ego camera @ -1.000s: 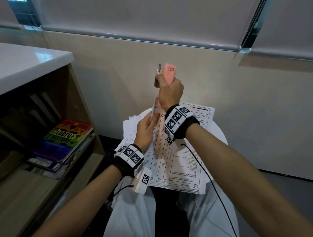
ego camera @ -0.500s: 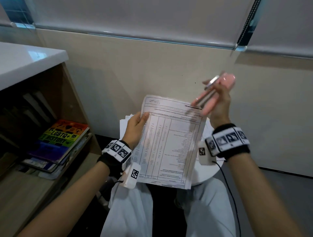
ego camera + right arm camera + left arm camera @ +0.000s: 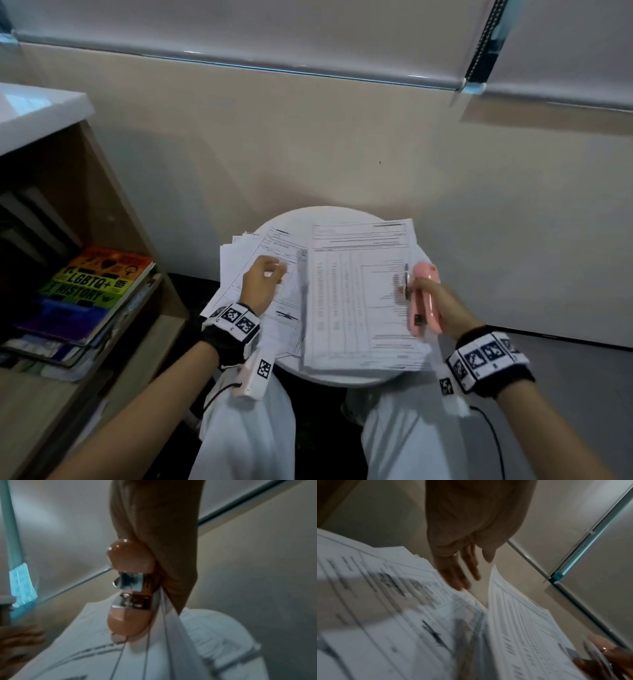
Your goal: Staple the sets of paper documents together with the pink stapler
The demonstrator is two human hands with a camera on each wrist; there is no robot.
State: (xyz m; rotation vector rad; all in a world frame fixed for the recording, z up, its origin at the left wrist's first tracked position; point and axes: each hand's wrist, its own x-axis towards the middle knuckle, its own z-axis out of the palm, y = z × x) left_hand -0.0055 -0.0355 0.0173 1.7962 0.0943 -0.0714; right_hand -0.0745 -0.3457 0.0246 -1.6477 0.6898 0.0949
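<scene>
Two piles of printed paper lie on a small round white table [image 3: 342,378]. The left pile [image 3: 239,260] is fanned and loose; the right pile [image 3: 359,298] has a table-printed document on top. My left hand [image 3: 272,272] lies over the left pile, and in the left wrist view its fingers [image 3: 458,577] are straight and touch the top sheet [image 3: 385,588]. My right hand [image 3: 435,294] grips the pink stapler [image 3: 424,308] at the right pile's right edge. In the right wrist view the stapler [image 3: 130,620] hangs nose down just above the sheets [image 3: 96,635], jaws slightly apart.
A wooden bookshelf [image 3: 113,192] with a white top stands at the left; a rainbow-covered book [image 3: 92,287] lies on a stack inside. A beige wall [image 3: 342,154] runs behind the table. My knees in white trousers [image 3: 250,428] sit under the table's near edge.
The document my left hand held up now lies on the right pile, and that hand has moved onto the left pile. My right hand has come down with the stapler to the pile's right edge.
</scene>
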